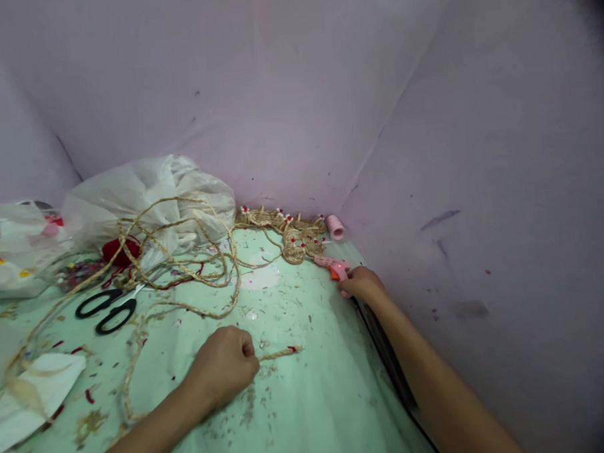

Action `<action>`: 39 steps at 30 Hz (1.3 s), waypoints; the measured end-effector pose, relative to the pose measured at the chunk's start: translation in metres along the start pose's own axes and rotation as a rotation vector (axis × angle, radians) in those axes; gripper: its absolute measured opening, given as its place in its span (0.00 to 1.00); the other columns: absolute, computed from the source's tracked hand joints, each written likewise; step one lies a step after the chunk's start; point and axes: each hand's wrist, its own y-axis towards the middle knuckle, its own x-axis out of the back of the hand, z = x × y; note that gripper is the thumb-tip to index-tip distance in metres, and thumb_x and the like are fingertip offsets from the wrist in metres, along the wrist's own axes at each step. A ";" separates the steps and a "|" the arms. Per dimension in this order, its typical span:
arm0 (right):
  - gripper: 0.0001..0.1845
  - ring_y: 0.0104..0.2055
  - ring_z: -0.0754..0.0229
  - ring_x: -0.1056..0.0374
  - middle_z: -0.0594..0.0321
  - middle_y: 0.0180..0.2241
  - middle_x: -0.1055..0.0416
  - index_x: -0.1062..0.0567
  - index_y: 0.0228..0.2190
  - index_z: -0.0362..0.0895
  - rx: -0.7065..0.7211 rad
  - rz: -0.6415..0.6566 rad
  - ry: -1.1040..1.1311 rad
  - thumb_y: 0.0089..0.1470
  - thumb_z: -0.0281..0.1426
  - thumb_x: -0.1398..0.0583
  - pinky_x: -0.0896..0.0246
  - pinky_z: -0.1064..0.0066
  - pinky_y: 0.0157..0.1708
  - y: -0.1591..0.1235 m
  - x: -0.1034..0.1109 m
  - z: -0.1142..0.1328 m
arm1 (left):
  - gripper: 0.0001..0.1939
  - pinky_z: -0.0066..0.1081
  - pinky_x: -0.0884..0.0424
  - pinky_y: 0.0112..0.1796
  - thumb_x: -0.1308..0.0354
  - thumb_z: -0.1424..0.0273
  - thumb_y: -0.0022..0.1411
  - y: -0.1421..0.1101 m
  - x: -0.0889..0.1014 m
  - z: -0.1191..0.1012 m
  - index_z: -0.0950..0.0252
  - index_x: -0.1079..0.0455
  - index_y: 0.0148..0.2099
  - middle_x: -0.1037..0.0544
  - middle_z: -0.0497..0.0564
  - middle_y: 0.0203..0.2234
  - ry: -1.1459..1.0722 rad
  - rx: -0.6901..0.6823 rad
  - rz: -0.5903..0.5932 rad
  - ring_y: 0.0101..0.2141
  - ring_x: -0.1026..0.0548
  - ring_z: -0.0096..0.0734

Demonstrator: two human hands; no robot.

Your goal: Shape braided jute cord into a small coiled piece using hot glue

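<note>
My left hand (223, 367) rests as a fist on the pale green table (314, 399) and pinches a short piece of jute rope (280, 353) with a red tip pointing right. My right hand (362, 284) reaches to the table's right edge by the wall and closes around the handle of a pink glue gun (334, 266), whose nozzle points left. Just beyond the glue gun lie several small coiled jute pieces (295, 243) with red and white dots.
A long tangle of jute rope (183, 258) loops over the table's left half. Black-handled scissors (108, 310) lie at the left. Clear plastic bags (145, 193), a red yarn ball (120, 251), a pink spool (335, 227) and white paper (33, 392) surround the work spot. Lilac walls close in behind and right.
</note>
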 end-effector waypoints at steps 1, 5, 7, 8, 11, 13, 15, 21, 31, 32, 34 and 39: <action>0.15 0.44 0.56 0.33 0.56 0.48 0.34 0.32 0.46 0.43 -0.018 0.011 0.026 0.57 0.34 0.44 0.35 0.60 0.41 0.001 -0.003 0.001 | 0.07 0.25 0.44 0.22 0.51 0.76 0.41 0.000 0.000 0.000 0.66 0.31 0.20 0.27 0.48 0.17 0.001 0.003 -0.001 0.21 0.31 0.27; 0.16 0.44 0.56 0.33 0.56 0.48 0.34 0.32 0.46 0.42 -0.059 0.062 0.199 0.57 0.34 0.44 0.35 0.59 0.41 -0.002 -0.008 0.006 | 0.07 0.24 0.44 0.23 0.50 0.76 0.40 0.000 0.001 -0.001 0.66 0.31 0.20 0.27 0.48 0.17 0.003 0.000 -0.006 0.22 0.31 0.27; 0.17 0.44 0.56 0.33 0.56 0.47 0.34 0.33 0.47 0.42 -0.062 0.099 0.306 0.57 0.34 0.44 0.35 0.58 0.41 -0.008 -0.009 0.008 | 0.08 0.24 0.43 0.23 0.51 0.77 0.40 0.000 0.001 -0.001 0.66 0.31 0.19 0.26 0.48 0.17 -0.004 0.001 -0.003 0.22 0.30 0.27; 0.17 0.44 0.56 0.33 0.56 0.47 0.34 0.33 0.47 0.42 -0.060 0.115 0.357 0.57 0.34 0.44 0.35 0.58 0.41 -0.012 -0.008 0.009 | 0.08 0.24 0.43 0.23 0.51 0.77 0.40 0.001 0.001 0.000 0.66 0.31 0.19 0.26 0.48 0.17 -0.008 0.002 -0.001 0.22 0.30 0.27; 0.17 0.44 0.56 0.33 0.56 0.48 0.34 0.33 0.47 0.42 -0.035 0.129 0.494 0.57 0.34 0.44 0.35 0.57 0.41 -0.026 0.000 0.010 | 0.08 0.24 0.43 0.23 0.51 0.77 0.40 0.001 0.000 0.000 0.66 0.31 0.19 0.27 0.48 0.17 -0.021 0.006 0.006 0.22 0.30 0.27; 0.15 0.41 0.58 0.33 0.57 0.45 0.33 0.32 0.46 0.41 0.008 0.103 0.576 0.57 0.33 0.44 0.34 0.61 0.39 -0.040 0.008 0.009 | 0.08 0.24 0.43 0.23 0.50 0.77 0.40 0.000 0.001 0.001 0.66 0.30 0.19 0.27 0.48 0.17 -0.029 0.008 0.008 0.22 0.30 0.27; 0.11 0.30 0.65 0.35 0.62 0.32 0.31 0.30 0.42 0.39 0.072 0.067 0.655 0.55 0.26 0.44 0.37 0.73 0.29 -0.059 0.012 0.004 | 0.08 0.24 0.43 0.22 0.50 0.77 0.41 0.000 0.002 0.000 0.66 0.30 0.20 0.27 0.48 0.17 -0.039 0.015 0.018 0.22 0.30 0.27; 0.16 0.20 0.67 0.49 0.69 0.18 0.40 0.28 0.38 0.42 0.410 0.127 0.962 0.45 0.35 0.38 0.53 0.74 0.19 -0.126 -0.023 -0.036 | 0.09 0.23 0.41 0.23 0.50 0.76 0.42 0.000 0.006 -0.001 0.68 0.29 0.21 0.28 0.48 0.17 -0.085 -0.005 0.055 0.22 0.31 0.26; 0.18 0.19 0.67 0.51 0.67 0.16 0.40 0.25 0.34 0.43 0.282 0.362 1.112 0.47 0.44 0.39 0.55 0.73 0.20 -0.155 -0.066 -0.068 | 0.08 0.22 0.43 0.21 0.49 0.74 0.42 0.001 0.007 0.000 0.68 0.29 0.21 0.32 0.46 0.14 -0.164 0.027 0.087 0.20 0.35 0.24; 0.18 0.19 0.67 0.51 0.67 0.16 0.40 0.25 0.34 0.43 0.298 0.354 1.100 0.47 0.44 0.39 0.55 0.73 0.20 -0.155 -0.066 -0.068 | 0.08 0.22 0.43 0.21 0.49 0.74 0.43 0.001 0.007 0.001 0.68 0.29 0.21 0.32 0.46 0.14 -0.170 0.029 0.091 0.20 0.35 0.24; 0.17 0.19 0.67 0.51 0.66 0.18 0.37 0.25 0.34 0.44 0.330 0.335 1.082 0.47 0.44 0.39 0.55 0.73 0.20 -0.157 -0.065 -0.068 | 0.08 0.22 0.43 0.21 0.49 0.74 0.43 0.002 0.006 0.001 0.68 0.29 0.21 0.32 0.46 0.14 -0.183 0.034 0.102 0.20 0.35 0.24; 0.15 0.20 0.67 0.49 0.60 0.31 0.29 0.26 0.32 0.46 0.344 0.263 1.102 0.48 0.45 0.40 0.54 0.72 0.20 -0.165 -0.069 -0.075 | 0.08 0.23 0.42 0.21 0.49 0.74 0.43 0.002 0.008 0.000 0.69 0.28 0.22 0.31 0.46 0.15 -0.179 0.056 0.110 0.20 0.35 0.24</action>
